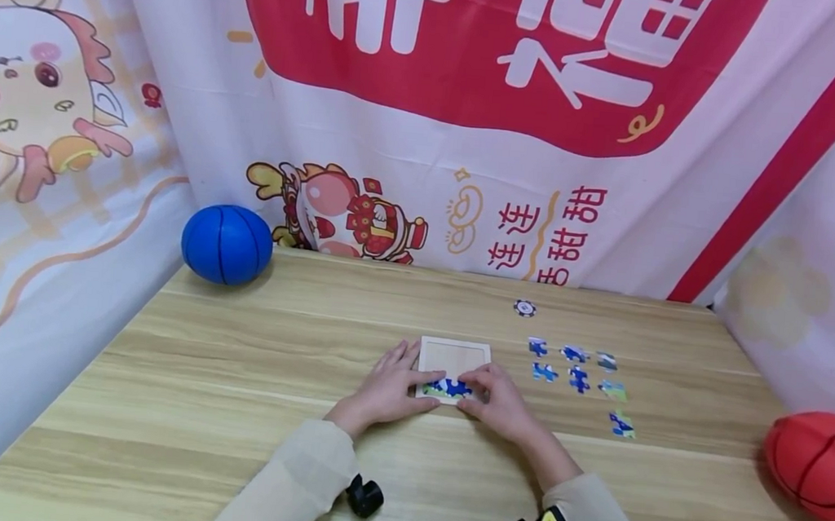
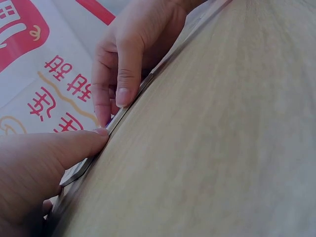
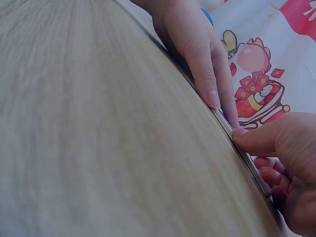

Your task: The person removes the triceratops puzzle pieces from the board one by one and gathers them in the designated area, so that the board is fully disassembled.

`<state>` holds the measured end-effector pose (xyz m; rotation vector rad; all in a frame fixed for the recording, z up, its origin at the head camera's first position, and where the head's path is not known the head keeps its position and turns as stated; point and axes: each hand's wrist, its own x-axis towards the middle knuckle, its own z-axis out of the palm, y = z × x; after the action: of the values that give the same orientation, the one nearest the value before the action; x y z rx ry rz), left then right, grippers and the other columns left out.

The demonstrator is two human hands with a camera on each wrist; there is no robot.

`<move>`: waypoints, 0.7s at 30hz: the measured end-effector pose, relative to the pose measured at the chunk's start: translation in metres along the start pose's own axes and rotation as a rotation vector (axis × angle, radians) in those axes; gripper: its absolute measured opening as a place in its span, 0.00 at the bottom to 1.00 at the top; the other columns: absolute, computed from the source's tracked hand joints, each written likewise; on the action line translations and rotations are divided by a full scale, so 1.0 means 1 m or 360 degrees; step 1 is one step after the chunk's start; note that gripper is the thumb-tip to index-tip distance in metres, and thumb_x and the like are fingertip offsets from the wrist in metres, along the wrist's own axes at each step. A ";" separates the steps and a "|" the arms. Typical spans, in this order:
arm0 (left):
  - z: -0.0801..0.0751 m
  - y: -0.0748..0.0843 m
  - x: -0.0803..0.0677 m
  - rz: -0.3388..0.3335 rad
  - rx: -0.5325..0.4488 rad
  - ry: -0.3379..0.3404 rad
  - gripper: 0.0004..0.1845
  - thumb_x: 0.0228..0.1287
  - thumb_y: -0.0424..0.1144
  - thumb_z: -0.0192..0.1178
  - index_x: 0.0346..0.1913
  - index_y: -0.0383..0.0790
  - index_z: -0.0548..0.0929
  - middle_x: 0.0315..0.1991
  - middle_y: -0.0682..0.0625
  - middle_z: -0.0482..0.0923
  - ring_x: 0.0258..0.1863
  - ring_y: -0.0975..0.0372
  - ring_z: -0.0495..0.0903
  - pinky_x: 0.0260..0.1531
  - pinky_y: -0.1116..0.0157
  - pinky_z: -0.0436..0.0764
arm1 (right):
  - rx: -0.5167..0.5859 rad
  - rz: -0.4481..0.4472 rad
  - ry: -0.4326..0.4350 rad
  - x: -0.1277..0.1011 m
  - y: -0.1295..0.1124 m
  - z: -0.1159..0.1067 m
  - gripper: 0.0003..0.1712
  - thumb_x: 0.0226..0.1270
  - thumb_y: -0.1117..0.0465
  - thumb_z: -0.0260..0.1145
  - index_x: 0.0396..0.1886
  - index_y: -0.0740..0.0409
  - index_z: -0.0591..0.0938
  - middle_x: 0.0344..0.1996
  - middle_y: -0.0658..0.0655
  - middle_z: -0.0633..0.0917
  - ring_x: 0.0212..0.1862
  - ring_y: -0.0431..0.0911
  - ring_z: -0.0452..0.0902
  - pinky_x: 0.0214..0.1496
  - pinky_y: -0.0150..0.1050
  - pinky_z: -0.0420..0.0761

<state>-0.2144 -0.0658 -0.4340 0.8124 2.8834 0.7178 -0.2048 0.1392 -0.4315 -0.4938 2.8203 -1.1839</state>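
**Wooden puzzle tray getting its bottom row, both hands at the frame**

Wooden and square, a small puzzle tray (image 1: 454, 354) is lying at the centre of the head view on a pale plank table (image 1: 229, 409), and a person in cream sleeves is working on it with both hands. The left hand (image 1: 388, 389) is resting flat beside the tray's left edge, fingers straight and steadying the frame. The right hand (image 1: 498, 398) is lying over the tray's lower right corner, its curled fingertips pressing on the blue and green pieces (image 1: 447, 388) sitting along the bottom row; whether it is pinching a piece or only pushing one flat cannot be told. The wrist views are showing thumbs and fingertips meeting the tray's thin rim, with the right hand (image 2: 131, 54) at upper left of the left wrist view and the left hand (image 3: 197, 54) at upper centre of the right wrist view.

Judging by the layout, the seating of a bottom-row piece is in hand. Seven loose pieces (image 1: 576, 377) are waiting right of the tray, near a small round token (image 1: 524, 307); the next move would call for lifting one and matching its tabs to the row. A blue ball (image 1: 227, 244) is sitting at centre left, a red ball (image 1: 824, 468) at lower right.
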 end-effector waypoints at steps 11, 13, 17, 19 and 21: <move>-0.001 0.001 0.000 -0.0010 -0.0043 -0.0012 0.26 0.53 0.60 0.52 0.56 0.58 0.71 0.65 0.40 0.42 0.63 0.48 0.38 0.58 0.50 0.42 | -0.0037 0.0003 0.0013 0.000 0.001 0.003 0.16 0.49 0.62 0.67 0.41 0.54 0.78 0.34 0.48 0.71 0.38 0.44 0.64 0.40 0.39 0.68; -0.001 0.001 0.000 -0.0011 -0.0042 -0.0014 0.26 0.53 0.60 0.52 0.56 0.58 0.71 0.65 0.40 0.42 0.63 0.48 0.38 0.58 0.50 0.42 | -0.0036 0.0006 0.0018 0.000 0.000 0.003 0.16 0.49 0.62 0.67 0.41 0.54 0.78 0.34 0.48 0.71 0.38 0.44 0.64 0.40 0.39 0.68; -0.001 0.003 -0.001 -0.0013 -0.0031 -0.0015 0.26 0.53 0.59 0.52 0.56 0.58 0.71 0.65 0.40 0.42 0.63 0.48 0.38 0.58 0.50 0.41 | -0.0024 0.0016 0.0025 -0.001 0.000 0.004 0.16 0.49 0.63 0.67 0.41 0.54 0.78 0.34 0.49 0.70 0.37 0.44 0.64 0.40 0.38 0.68; -0.002 0.003 -0.001 -0.0012 -0.0026 -0.0014 0.26 0.53 0.59 0.52 0.56 0.58 0.71 0.65 0.40 0.42 0.63 0.47 0.38 0.58 0.50 0.41 | -0.0022 0.0013 0.0029 0.000 0.000 0.004 0.16 0.49 0.63 0.67 0.41 0.54 0.78 0.33 0.49 0.70 0.37 0.44 0.63 0.39 0.38 0.68; -0.001 0.003 -0.001 -0.0011 -0.0019 -0.0014 0.26 0.54 0.59 0.52 0.56 0.58 0.70 0.65 0.40 0.42 0.63 0.48 0.38 0.58 0.51 0.41 | -0.0017 0.0011 0.0035 0.000 0.000 0.004 0.16 0.49 0.63 0.67 0.41 0.54 0.77 0.33 0.49 0.70 0.37 0.44 0.63 0.40 0.38 0.68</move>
<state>-0.2124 -0.0643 -0.4312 0.8019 2.8698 0.7279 -0.2038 0.1370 -0.4343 -0.4747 2.8454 -1.1812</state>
